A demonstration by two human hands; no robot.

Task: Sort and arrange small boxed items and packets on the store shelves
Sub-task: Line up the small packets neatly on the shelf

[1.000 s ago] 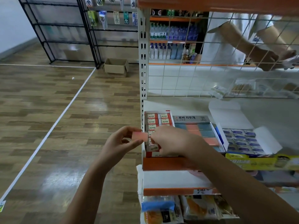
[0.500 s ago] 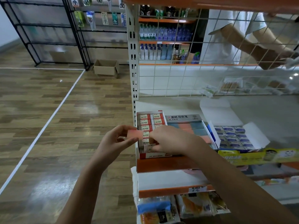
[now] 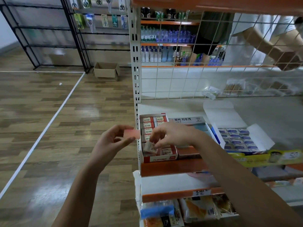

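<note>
Since the earlier frame, one eraser has been tipped up in the red box by the right hand, pinched in its fingers; a pink eraser is pinched by the left hand, beside the shelf. A slot is probably being opened.

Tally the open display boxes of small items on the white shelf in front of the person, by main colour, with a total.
Red and white box, holding the 2B packets: 1
Grey box with Korean lettering, partly behind the right hand: 1
Blue and white box: 1
Total: 3
</note>
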